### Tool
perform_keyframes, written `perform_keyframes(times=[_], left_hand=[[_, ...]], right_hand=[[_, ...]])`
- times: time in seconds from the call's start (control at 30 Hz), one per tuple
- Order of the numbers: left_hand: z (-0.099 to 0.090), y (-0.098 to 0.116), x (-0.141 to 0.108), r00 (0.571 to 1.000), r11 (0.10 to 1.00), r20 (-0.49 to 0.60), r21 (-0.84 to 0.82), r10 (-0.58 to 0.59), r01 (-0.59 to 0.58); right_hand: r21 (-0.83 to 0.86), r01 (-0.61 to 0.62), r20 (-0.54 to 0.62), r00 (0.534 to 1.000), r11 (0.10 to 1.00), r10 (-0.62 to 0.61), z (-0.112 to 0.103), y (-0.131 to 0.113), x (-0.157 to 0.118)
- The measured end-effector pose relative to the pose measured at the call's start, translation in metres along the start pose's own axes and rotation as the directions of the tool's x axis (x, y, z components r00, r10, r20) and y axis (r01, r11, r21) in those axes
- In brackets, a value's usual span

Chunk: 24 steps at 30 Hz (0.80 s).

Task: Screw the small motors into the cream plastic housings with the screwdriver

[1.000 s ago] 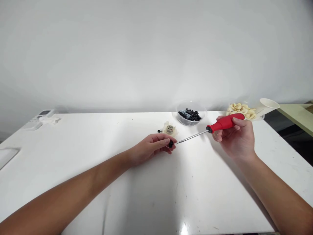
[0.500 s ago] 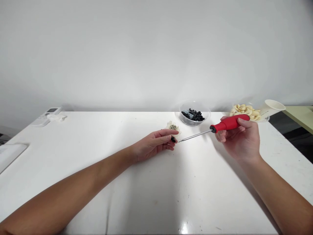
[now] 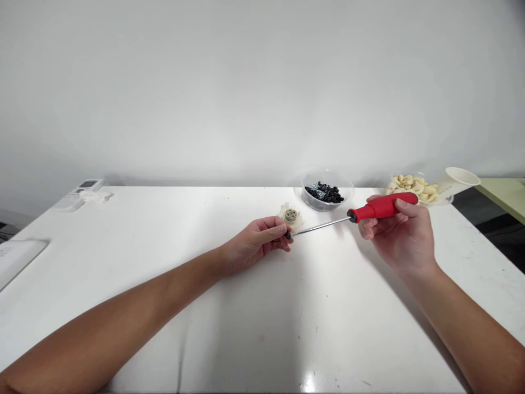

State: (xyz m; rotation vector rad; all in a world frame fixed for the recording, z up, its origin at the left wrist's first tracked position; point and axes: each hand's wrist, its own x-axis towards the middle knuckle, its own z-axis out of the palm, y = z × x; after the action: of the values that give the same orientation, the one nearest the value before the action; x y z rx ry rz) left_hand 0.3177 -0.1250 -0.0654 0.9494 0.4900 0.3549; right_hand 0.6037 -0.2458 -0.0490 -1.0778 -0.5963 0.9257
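Note:
A small black piece (image 3: 287, 235) is pinched between the thumb and fingers of my left hand (image 3: 260, 241), near the middle of the table. My right hand (image 3: 404, 235) is wrapped round the red handle of a screwdriver (image 3: 383, 207). Its metal shaft points left, and the tip is at or very near the black piece; whether they touch is hard to tell. Just behind my left fingertips lies a pale part with a round, holed centre (image 3: 291, 215).
Behind the hands stands a clear bowl (image 3: 324, 205) of small black pieces. A container of cream-coloured pieces (image 3: 416, 186) and a pale cup (image 3: 461, 178) are at the back right. A remote (image 3: 69, 201) and crumpled white material (image 3: 96, 196) lie back left.
The screwdriver has moved slightly left, bringing its tip to the black piece. My left fingers have closed in more, and the pale part behind them shows more fully.

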Motion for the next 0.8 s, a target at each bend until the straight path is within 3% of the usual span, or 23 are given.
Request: perform_keyframes(times=[0.8], left_hand=[[0.0026,-0.0008,0.0001,1.0,1.0,-0.018,0.023,0.014,-0.014]], right_hand=[[-0.059,0.07,0.068,0.995,0.996,-0.066,0.0014,0.0002,-0.0009]])
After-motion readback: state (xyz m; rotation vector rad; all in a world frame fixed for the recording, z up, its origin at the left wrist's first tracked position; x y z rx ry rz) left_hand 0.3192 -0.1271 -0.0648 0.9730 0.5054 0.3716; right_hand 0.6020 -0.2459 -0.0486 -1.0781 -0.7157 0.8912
